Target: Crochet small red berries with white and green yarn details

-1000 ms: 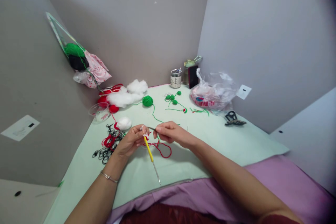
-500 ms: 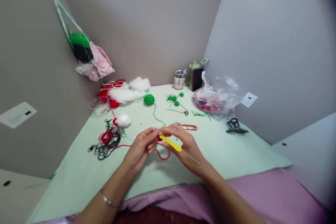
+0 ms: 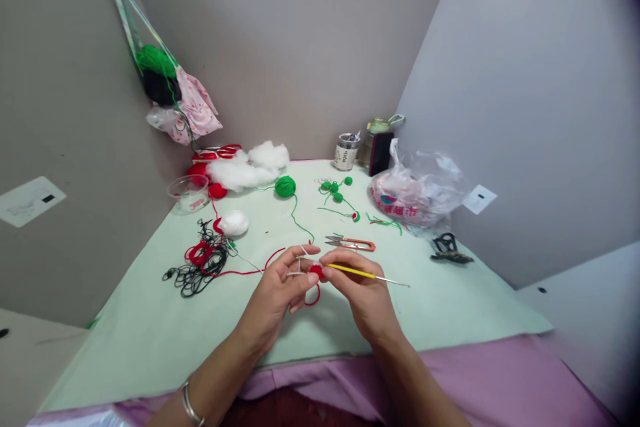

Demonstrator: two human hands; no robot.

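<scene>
left to right: one white ball point(image 3: 234, 223); the person's left hand point(image 3: 273, 288), pinching one red yarn piece point(image 3: 316, 271) between both hands over the table point(image 3: 425, 307); the right hand point(image 3: 365, 292), grasping one yellow-handled hook point(image 3: 357, 272). containers, left to right: one hanging bag point(image 3: 199, 107), holding green yarn point(image 3: 157, 60) and a black bundle point(image 3: 163, 87); one tin point(image 3: 345, 157), holding pen-like items point(image 3: 354, 137); one plastic bag point(image 3: 420, 188), contents unclear.

Has two bare forearms point(image 3: 225, 363) angled up from the bottom edge; holds the bare left hand point(image 3: 277, 290) and bare right hand point(image 3: 363, 287) close together below frame centre, bent fingers point(image 3: 341, 255) pinching.
</scene>
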